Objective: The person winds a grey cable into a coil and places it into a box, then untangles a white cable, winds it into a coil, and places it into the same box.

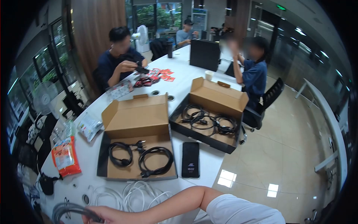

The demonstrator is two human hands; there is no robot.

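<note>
My right hand (102,214) reaches across the near edge of the table from the right, its forearm bare below a white sleeve. It is closed around a coiled grey cable (69,210); the frame's lower edge cuts off part of the fingers and the coil. Just beyond the hand and forearm lie loose loops of white cable (128,196). Farther back, an open cardboard box (136,127) holds two coiled black power cords (156,161). A second open box (220,99) to its right contains several coiled black cables (197,115). My left hand is out of view.
A phone (190,159) lies right of the nearer box. An orange packet (66,156), a silvery bag (89,126) and a dark pouch (48,183) are at the left. Several people sit farther along the table (182,59), near a black box (204,55) and a paper cup (209,75).
</note>
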